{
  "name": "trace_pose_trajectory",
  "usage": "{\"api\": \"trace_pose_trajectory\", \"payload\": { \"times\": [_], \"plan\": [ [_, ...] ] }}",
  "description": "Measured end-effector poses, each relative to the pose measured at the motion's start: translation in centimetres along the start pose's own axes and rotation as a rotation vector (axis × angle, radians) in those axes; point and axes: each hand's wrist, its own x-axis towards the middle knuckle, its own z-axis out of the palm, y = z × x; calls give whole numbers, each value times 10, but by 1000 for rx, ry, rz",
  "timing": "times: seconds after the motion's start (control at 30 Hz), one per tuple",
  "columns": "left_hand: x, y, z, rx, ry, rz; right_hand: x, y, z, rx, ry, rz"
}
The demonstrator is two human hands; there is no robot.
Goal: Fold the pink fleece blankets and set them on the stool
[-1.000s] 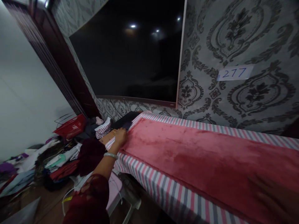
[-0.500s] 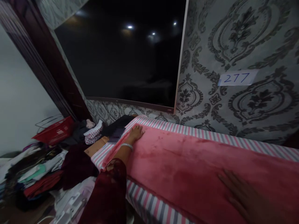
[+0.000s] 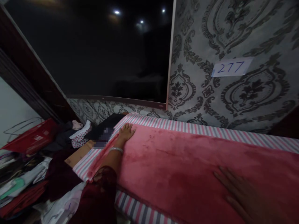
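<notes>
A pink plush blanket (image 3: 163, 168) lies spread over a pink, grey and white striped cloth (image 3: 198, 128), whose edges show along the back, left end and front. My left hand (image 3: 126, 133) rests flat near the blanket's far left corner, fingers stretched out, a silver bracelet at the wrist. At the lower right, my right hand (image 3: 243, 193) lies over the blanket with its fingers spread; it is dim and slightly blurred. Neither hand grips anything. Faint creases and darker brushed patches mark the plush surface.
A large dark television (image 3: 105, 56) hangs on the patterned wall behind, beside a paper label (image 3: 231, 67) reading 277. To the left are a red basket (image 3: 35, 137), heaped clothes (image 3: 25, 180), a brown cardboard piece (image 3: 78, 153) and a black flat item (image 3: 105, 123).
The camera view has shifted, so most things appear farther left and slightly higher. Both hands stay flat on the blanket, in nearly the same places on it.
</notes>
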Motion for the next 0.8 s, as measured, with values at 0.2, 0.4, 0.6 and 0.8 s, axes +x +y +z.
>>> {"api": "trace_pose_trajectory", "payload": {
  "times": [0.2,0.4,0.6,0.8],
  "plan": [
    [-5,30,-29,51,-4,79,6,-17,-19,19,-121,-37],
    [-24,112,-27,31,-12,385,42,36,-55,26,-45,92],
    [-21,142,-6,1,3,525,54,130,-53,-236,-120,374],
    [-5,129,12,-41,18,525,37,147,-29,-293,-130,399]
  ]
}}
